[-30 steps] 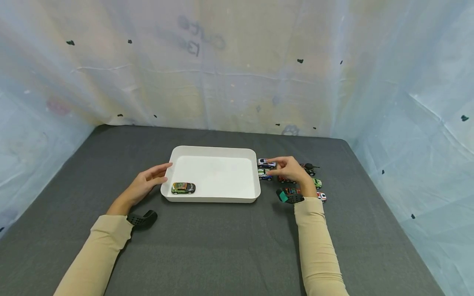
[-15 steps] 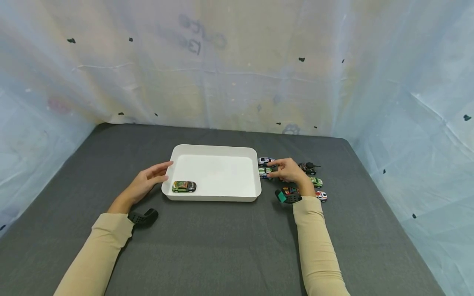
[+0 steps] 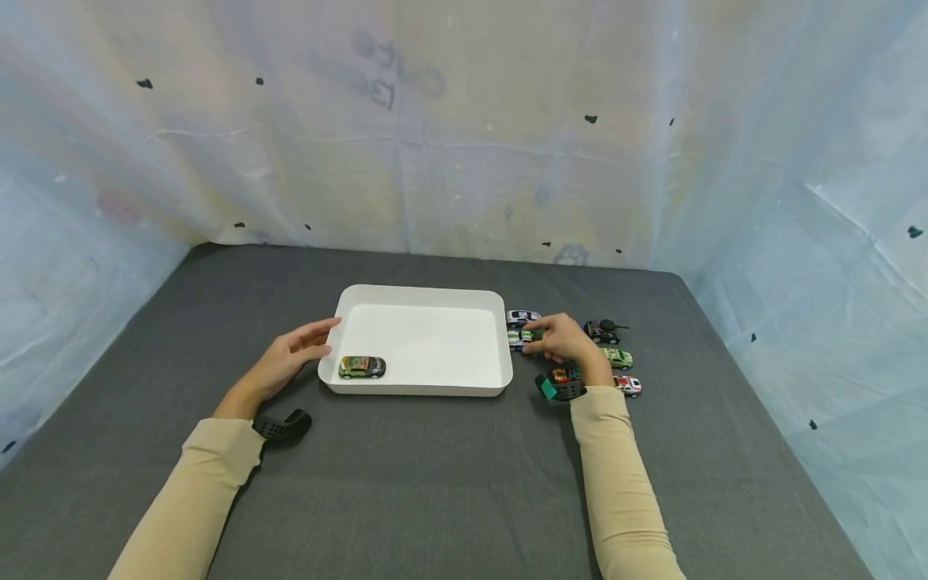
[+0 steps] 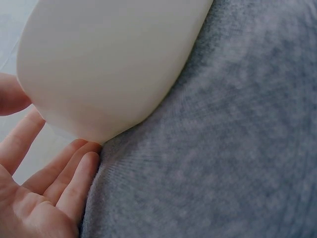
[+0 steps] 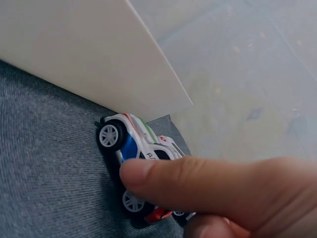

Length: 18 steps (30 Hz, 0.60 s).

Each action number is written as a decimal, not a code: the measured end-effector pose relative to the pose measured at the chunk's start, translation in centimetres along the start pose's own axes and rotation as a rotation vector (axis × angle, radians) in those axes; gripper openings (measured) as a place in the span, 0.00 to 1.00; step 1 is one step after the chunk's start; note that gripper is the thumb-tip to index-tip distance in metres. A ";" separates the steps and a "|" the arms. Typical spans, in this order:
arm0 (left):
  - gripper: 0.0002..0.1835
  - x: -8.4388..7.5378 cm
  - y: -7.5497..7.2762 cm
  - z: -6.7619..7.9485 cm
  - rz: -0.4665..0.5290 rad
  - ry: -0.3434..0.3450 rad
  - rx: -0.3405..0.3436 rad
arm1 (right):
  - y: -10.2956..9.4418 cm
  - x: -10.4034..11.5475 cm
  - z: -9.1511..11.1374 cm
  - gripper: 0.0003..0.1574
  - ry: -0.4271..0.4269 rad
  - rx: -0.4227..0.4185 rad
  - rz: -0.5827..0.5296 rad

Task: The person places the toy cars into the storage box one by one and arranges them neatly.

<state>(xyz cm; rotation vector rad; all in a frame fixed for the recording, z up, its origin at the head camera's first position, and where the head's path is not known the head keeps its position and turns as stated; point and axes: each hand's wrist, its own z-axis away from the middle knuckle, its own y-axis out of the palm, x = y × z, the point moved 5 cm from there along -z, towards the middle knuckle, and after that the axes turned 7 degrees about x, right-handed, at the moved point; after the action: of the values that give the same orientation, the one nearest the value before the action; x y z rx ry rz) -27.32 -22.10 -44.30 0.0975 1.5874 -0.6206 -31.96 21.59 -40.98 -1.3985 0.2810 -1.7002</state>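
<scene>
My left hand rests its fingertips on the left end of a white tray. In the left wrist view, its fingers lie relaxed along the outside of the wall. A green and black toy car stands inside, at the tray's front left. Beyond the right wall, my right hand pinches a white, green and blue toy car between thumb and index finger. The right wrist view shows the thumb against its side, with its wheels close to the cloth; the index finger is hidden there.
Just behind the pinched car stands a white toy car. Around the right wrist are an orange-red car, a green car, a white and red car and a black vehicle. Grey cloth covers the table; plastic sheeting hangs behind.
The right hand has shifted slightly toward the front, its fingers closing in on the white, green and blue car. The left hand keeps its place at the tray.
</scene>
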 end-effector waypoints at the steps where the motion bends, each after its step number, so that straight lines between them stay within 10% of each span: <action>1: 0.31 -0.1 0.0 0.0 -0.002 0.002 -0.001 | 0.0 0.1 0.0 0.30 0.004 0.002 0.006; 18: 0.31 0.3 -0.3 0.1 0.026 0.021 -0.002 | 0.1 0.6 0.0 0.28 0.000 -0.028 0.033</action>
<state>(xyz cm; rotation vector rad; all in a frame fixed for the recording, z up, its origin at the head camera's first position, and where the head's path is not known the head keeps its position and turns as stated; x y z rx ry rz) -27.39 -22.49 -44.49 0.1234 1.6041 -0.5989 -31.87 21.12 -40.60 -1.4063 0.3271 -1.6754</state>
